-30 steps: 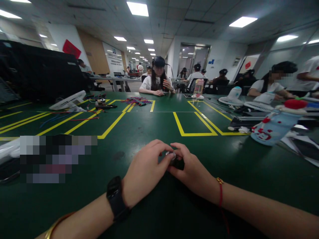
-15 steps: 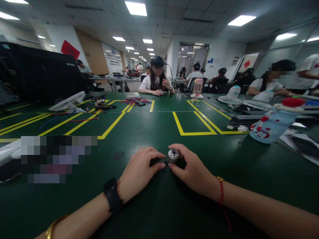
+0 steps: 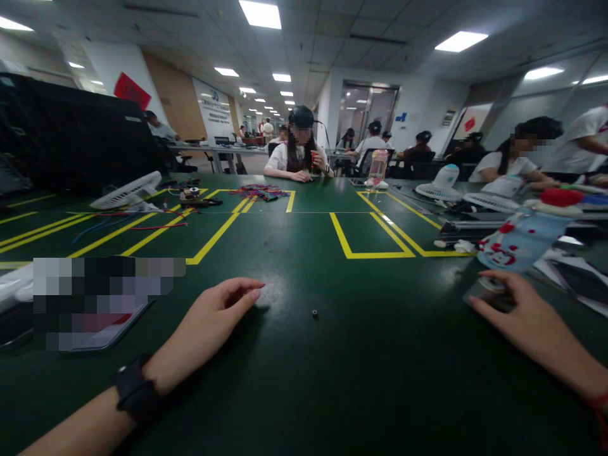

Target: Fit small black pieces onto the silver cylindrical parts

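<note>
My left hand (image 3: 216, 316) rests on the green table (image 3: 304, 380) with its fingers loosely apart, holding nothing. A tiny dark round part (image 3: 314, 313) lies alone on the table, a little to the right of its fingertips. Far to the right, my right hand (image 3: 522, 316) has its fingers closed around a small dark cylinder with a silver top (image 3: 489, 290), set low against the table. This sits just in front of a lying blue-and-white bottle with a red cap (image 3: 522, 240).
A flat blurred-out object (image 3: 102, 301) lies at the left. Small white fans (image 3: 128, 190) (image 3: 444, 183), coloured wires (image 3: 261, 192) and yellow tape lines (image 3: 365, 255) lie farther back. Papers and dark items crowd the right edge. Several people sit at the far side.
My hands, together on the silver-topped cylinder at the centre, have parted. The right hand carried the cylinder far right; the left drew back left. A tiny part now lies where they were.
</note>
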Demonstrator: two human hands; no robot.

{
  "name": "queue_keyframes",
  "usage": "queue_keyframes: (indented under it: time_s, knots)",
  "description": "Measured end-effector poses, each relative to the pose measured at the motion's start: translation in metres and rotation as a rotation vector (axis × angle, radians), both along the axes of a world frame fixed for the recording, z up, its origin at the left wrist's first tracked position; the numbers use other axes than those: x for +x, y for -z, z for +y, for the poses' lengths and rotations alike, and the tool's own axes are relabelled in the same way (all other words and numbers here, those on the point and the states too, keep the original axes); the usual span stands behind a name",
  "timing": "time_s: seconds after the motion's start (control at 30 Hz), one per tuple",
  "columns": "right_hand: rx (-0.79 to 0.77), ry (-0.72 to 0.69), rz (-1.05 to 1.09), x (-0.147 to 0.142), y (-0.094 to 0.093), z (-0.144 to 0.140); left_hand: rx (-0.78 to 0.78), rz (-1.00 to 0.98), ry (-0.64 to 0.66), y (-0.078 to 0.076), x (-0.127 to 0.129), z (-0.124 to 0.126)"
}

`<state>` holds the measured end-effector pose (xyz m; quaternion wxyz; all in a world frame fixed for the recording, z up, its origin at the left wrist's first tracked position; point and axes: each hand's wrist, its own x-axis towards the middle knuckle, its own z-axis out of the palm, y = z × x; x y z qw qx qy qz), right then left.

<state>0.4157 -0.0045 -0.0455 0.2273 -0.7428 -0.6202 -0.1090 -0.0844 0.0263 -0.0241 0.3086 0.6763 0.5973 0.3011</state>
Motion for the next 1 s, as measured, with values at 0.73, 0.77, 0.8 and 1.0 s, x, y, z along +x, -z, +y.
queue_keyframes:
  time_s: [0.73,0.77,0.8,1.0]
  knots:
    - [0.094,-0.172,-0.29,-0.097,-0.054,0.02,0.012,0.03,0.002,0.007,0.004,-0.001]
    - [0.094,-0.056,-0.333,-0.075,-0.054,0.018,0.011,0.03,-0.001,0.007,0.005,-0.001]
    - [0.059,0.047,-0.345,-0.056,-0.054,0.015,0.013,0.03,-0.005,0.008,0.005,0.0]
    - [-0.242,0.22,-0.136,-0.013,-0.045,0.009,0.014,0.022,-0.001,0.01,0.004,0.0]
